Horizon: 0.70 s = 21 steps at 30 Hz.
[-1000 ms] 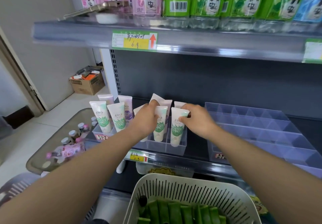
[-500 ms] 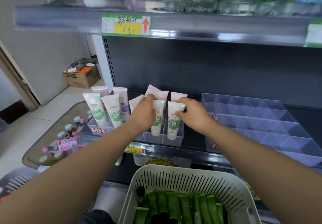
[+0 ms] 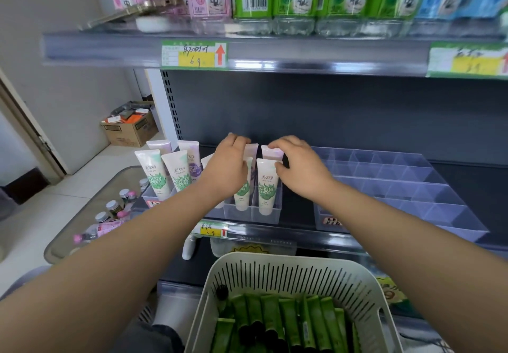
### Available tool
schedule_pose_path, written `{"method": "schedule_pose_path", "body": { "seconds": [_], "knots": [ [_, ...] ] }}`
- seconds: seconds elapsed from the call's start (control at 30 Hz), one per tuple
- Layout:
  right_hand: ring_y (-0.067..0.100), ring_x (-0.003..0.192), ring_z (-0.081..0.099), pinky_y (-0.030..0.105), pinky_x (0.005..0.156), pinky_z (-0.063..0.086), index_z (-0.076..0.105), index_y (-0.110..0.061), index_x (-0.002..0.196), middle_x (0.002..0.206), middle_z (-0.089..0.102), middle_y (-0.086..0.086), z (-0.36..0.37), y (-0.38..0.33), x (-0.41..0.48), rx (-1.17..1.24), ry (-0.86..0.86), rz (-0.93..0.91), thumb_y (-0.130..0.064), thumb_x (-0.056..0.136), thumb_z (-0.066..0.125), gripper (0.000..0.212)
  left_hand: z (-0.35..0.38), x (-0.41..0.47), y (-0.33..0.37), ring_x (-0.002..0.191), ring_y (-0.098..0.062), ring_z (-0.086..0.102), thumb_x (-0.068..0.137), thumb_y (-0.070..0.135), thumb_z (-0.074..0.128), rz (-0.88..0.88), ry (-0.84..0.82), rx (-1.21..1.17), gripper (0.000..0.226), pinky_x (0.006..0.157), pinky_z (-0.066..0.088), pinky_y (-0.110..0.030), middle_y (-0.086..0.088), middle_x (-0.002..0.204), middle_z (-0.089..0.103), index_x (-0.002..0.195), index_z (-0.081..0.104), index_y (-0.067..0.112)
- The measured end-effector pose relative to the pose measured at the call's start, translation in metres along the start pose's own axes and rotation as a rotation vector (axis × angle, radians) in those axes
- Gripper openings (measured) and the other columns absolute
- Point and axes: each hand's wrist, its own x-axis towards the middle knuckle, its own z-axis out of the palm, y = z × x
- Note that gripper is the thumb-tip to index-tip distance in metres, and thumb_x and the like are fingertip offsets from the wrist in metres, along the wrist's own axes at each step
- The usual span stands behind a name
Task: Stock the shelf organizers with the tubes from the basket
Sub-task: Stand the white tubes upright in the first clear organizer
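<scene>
A white slotted basket at the bottom holds several green tubes lying flat. On the lower shelf a small clear organizer holds upright white tubes with green labels, with paler tubes behind them. My left hand lies palm down over the tubes, fingers curled over the rear row and hiding what is beneath. My right hand has its fingertips on the top edge of a rear white tube, thumb beside the front tube. A large empty clear divided organizer stands to the right.
More white tubes stand at the shelf's left end. The upper shelf carries pink, green and blue bottles close overhead. A glass tray with small bottles sits low on the left, and a cardboard box rests on the floor.
Both hands have shifted from the tops of the front tubes back to the rear row. The view has tilted down slightly since half a second ago.
</scene>
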Motion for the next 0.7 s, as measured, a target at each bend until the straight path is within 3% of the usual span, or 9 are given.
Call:
{"method": "schedule_pose_path", "body": {
  "seconds": [0.17, 0.37, 0.7],
  "knots": [
    [0.020, 0.140, 0.021, 0.040, 0.112, 0.020, 0.034, -0.033, 0.141, 0.152, 0.025, -0.004, -0.010, -0.001, -0.018, -0.172, -0.056, 0.031, -0.031, 0.087, 0.053, 0.058, -0.012, -0.011, 0.017, 0.143, -0.028, 0.021, 0.089, 0.014, 0.054, 0.120, -0.007, 0.167, 0.055, 0.116, 0.022, -0.038, -0.011, 0.146, 0.036, 0.140, 0.037, 0.007],
    [0.021, 0.147, -0.001, 0.043, 0.118, 0.004, 0.014, -0.030, 0.149, 0.159, 0.003, -0.001, -0.022, -0.001, -0.048, -0.294, -0.117, 0.042, -0.041, 0.089, 0.048, 0.070, -0.018, -0.035, 0.042, 0.146, -0.026, 0.010, 0.091, 0.026, 0.052, 0.141, -0.024, 0.295, 0.064, 0.118, 0.012, -0.041, -0.008, 0.155, 0.022, 0.147, 0.025, 0.013],
    [0.021, 0.147, -0.003, 0.044, 0.119, 0.008, 0.010, -0.027, 0.150, 0.160, -0.001, 0.000, -0.022, 0.011, -0.115, -0.270, -0.167, 0.048, -0.040, 0.088, 0.054, 0.077, 0.016, -0.103, 0.066, 0.145, -0.030, 0.012, 0.084, 0.029, 0.059, 0.135, -0.070, 0.287, 0.070, 0.118, 0.015, -0.047, -0.014, 0.154, 0.023, 0.145, 0.029, 0.009]
  ]
}}
